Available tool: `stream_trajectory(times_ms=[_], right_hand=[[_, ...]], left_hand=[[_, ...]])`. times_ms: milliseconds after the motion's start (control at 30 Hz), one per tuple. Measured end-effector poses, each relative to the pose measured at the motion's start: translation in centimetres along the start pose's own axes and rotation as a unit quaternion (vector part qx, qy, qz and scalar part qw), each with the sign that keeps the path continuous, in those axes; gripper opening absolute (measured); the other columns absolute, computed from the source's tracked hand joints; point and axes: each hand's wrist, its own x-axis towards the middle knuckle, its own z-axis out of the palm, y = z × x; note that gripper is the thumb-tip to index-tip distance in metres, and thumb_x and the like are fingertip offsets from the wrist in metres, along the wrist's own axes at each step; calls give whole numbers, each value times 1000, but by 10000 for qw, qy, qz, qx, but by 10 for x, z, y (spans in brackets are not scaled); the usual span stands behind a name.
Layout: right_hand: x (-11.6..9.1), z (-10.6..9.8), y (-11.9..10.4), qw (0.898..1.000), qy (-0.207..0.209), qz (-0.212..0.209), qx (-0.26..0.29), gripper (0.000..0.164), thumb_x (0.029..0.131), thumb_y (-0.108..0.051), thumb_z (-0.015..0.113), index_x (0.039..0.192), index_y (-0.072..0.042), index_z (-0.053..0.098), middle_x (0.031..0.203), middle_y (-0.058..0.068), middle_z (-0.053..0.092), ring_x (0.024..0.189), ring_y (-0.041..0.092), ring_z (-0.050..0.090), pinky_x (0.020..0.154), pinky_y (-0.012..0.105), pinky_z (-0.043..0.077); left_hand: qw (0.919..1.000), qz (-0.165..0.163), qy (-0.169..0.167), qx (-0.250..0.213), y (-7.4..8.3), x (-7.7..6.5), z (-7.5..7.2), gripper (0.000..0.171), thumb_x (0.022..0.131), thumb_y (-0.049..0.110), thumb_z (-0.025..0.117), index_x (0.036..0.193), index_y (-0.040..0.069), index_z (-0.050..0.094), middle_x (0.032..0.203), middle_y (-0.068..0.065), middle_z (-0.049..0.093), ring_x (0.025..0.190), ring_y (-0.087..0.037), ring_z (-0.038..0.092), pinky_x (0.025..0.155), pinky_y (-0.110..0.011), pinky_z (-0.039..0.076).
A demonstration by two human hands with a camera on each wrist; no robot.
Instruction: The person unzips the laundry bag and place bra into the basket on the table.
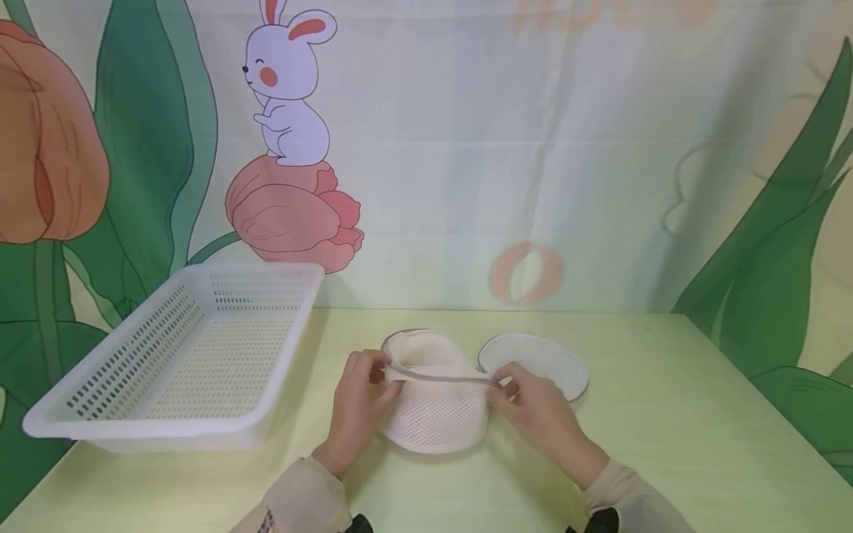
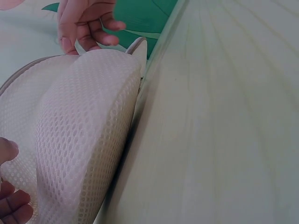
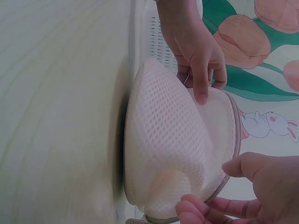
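A white honeycomb-mesh bag [image 1: 436, 418] with a grey-edged mouth stands on the table in front of me, its mouth tilted up and back. At its left side my left hand [image 1: 360, 403] pinches the rim between thumb and fingers. My right hand [image 1: 536, 407] holds the right end of the same grey edging. The right wrist view shows the mesh [image 3: 168, 116] bulging below the rim, with a small rounded fold beside my right fingers. Behind my right hand lies a flat, round white piece [image 1: 533, 359] with a dark edge, partly covered by that hand.
A white plastic basket [image 1: 293, 363] with slotted walls stands at the left of the pale yellow table [image 1: 693, 429]. Behind the table hangs a printed cloth backdrop [image 1: 426, 148] with a rabbit, tulips and leaves.
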Motion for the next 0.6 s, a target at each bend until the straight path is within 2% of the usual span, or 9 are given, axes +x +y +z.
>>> stream_trajectory(times_ms=[167,300,467,600], right_hand=[[1,4,-4,9999,17,129,-65,22,87,-29,66,100,-11,64,79,1,71,62,6,58,57,23,43],[-1,8,-7,9997,4,249,-7,27,85,-29,69,103,-9,64,80,3,72,66,11,63,57,25,45],[-4,14,-9,9995,-36,272,126,36,82,-28,73,108,-6,64,83,7,74,75,20,69,65,32,53],[-4,18,-10,9995,-18,250,171,37,81,-25,75,110,-5,63,85,8,75,78,21,70,71,36,55]], left_hand=[[10000,79,32,33,-1,0,0,29,78,6,75,99,5,56,93,-8,56,79,-16,57,71,-29,53],[9999,119,38,37,-2,-1,1,28,79,5,75,99,4,56,93,-9,56,80,-17,58,72,-30,54],[10000,80,-12,-2,-2,0,1,27,80,5,74,99,4,56,93,-9,56,80,-18,58,72,-31,54],[10000,59,-44,-33,-2,0,1,26,80,5,74,99,4,56,93,-9,56,80,-18,58,73,-30,54]])
